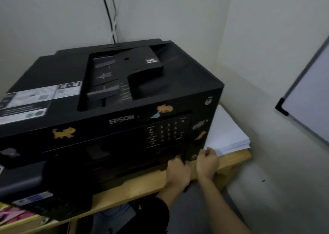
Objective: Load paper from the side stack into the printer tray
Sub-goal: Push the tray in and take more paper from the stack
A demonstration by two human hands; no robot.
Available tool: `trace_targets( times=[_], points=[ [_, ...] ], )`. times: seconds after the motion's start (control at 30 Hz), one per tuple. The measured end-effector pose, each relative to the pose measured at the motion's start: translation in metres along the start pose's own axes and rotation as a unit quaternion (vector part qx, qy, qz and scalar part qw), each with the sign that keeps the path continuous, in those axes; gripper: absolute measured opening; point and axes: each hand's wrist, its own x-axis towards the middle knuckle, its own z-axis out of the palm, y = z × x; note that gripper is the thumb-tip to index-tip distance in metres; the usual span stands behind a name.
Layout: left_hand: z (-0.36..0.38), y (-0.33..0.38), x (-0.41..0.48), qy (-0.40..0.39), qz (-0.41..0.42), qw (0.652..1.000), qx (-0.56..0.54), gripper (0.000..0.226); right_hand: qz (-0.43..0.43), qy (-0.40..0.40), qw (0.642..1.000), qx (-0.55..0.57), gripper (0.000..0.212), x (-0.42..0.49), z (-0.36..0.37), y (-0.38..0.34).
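- The paper stack lies on the wooden surface, just beside the right wall of the printer, at the far right. It is a thick block of white sheets with straight edges, and its near corner sticks out a little over the surface edge.
- The right hand is curled like a loose fist at the near corner of the stack. It touches or almost touches the sheets; whether it pinches any I cannot tell. I judge it is there to take some sheets.
- The left hand is at the lower front of the printer, fingers bent into the dark slot, probably to pull the tray. What it holds is hidden.
- The printer is a black, boxy plastic machine with matte skin and small animal stickers.
- A whiteboard leans at the right wall.
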Motion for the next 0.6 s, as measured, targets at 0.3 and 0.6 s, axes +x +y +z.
trace_targets(
  times=[0.3,0.6],
  points=[
    [0.089,0.097,0.053,-0.120,0.129,0.980,0.091,0.042,-0.044,-0.018,0.996,-0.078,0.025,0.153,-0.029,0.001],
    [0.138,0.127,0.104,-0.052,0.037,0.948,0.311,0.039,0.038,-0.131,0.918,-0.374,0.049,0.253,-0.043,-0.006]
  ],
)
